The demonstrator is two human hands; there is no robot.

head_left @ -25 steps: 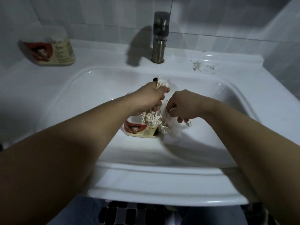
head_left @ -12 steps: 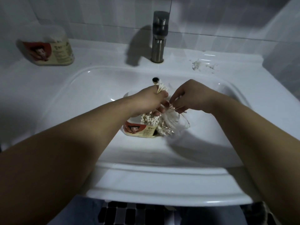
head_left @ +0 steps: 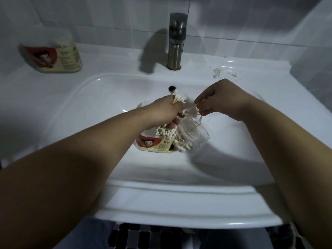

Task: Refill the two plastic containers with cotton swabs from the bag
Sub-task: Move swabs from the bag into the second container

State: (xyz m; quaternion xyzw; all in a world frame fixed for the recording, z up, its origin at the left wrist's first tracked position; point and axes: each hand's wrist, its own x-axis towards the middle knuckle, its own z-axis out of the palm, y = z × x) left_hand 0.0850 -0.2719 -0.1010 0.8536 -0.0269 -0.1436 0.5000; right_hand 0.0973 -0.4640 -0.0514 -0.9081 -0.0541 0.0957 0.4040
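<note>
Swabs (head_left: 178, 100) gripped in both hands (head_left: 164, 114), container (head_left: 156, 144) beneath

A white sink (head_left: 179, 203) stands before me, its brushed metal faucet (head_left: 177, 42) rising at the back against a pale tiled wall (head_left: 107, 15). Small white scraps (head_left: 217, 71) lie on the ledge right of it; dark floor tiles (head_left: 143, 238) show below the rim

Left grip (head_left: 165, 114), right grip (head_left: 221, 98), both curled

Dim, cool indoor lighting. The faucet (head_left: 175, 42) casts a soft shadow to its left. Small glare spots mark the sink (head_left: 98, 80) rim. Foreground forearms are dark. The far-left container (head_left: 53, 56) appears soft; wide-angle distortion curves the edges.
</note>
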